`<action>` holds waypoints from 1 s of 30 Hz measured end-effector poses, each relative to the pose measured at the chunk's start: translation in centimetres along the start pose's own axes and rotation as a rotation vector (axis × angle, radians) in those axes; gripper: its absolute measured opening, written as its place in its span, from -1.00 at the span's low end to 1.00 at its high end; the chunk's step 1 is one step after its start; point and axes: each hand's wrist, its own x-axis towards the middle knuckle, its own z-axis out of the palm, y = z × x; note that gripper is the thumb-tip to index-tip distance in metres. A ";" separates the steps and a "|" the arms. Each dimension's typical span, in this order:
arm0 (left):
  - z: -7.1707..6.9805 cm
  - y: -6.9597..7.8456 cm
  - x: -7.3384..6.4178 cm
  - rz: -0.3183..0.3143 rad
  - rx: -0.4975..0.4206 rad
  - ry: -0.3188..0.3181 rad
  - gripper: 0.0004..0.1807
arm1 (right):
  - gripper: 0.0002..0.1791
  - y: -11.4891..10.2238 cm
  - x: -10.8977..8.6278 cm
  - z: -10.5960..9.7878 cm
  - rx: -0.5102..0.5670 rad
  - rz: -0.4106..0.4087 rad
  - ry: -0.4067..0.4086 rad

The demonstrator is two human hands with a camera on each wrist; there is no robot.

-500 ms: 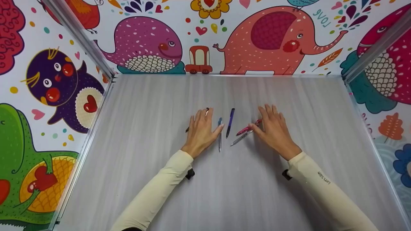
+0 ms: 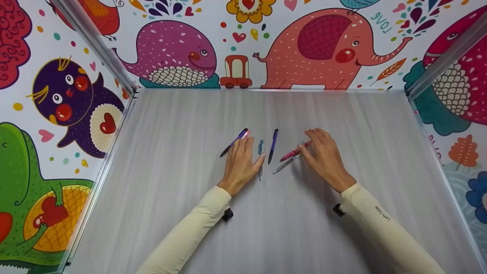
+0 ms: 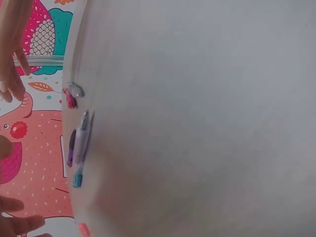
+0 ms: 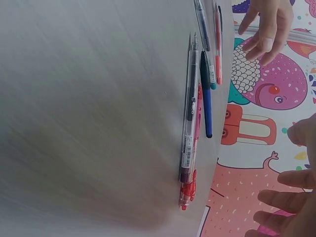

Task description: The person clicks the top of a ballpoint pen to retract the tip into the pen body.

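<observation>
My left hand, fingers extended, hovers over the near ends of a dark blue pen and a red-tipped pen, which it partly hides. Just right of it lies a clear pen with a teal end, its middle behind the thumb. A blue-purple pen lies between the hands. My right hand hangs with loosely bent fingers above the far ends of a red pen and a clear pen with a dark refill. The right wrist view shows these two side by side, apart from the right-hand fingers.
The pens lie on a pale wood-grain table. Cartoon-printed walls stand at its back and sides, with metal posts at the corners. A black wrist camera sits under the left sleeve.
My left hand has drawn slightly back toward me, uncovering the dark blue pen and part of the red-tipped one. The right hand's fingers have bent a little. The pens have not moved.
</observation>
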 end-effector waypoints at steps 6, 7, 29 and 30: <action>0.5 0.1 -0.6 -0.028 -0.027 -0.012 -0.31 | -0.44 0.0 0.0 0.3 0.010 -0.016 0.010; 0.6 0.1 -0.8 -0.031 -0.029 -0.009 -0.32 | -0.44 0.0 0.0 0.3 0.013 -0.013 0.009; 2.9 1.1 -2.9 -0.050 0.078 0.047 -0.38 | -0.46 0.0 -0.5 1.6 0.068 -0.065 0.021; 3.0 1.2 -3.0 -0.049 0.092 0.053 -0.39 | -0.46 0.0 -0.5 1.7 0.067 -0.073 0.027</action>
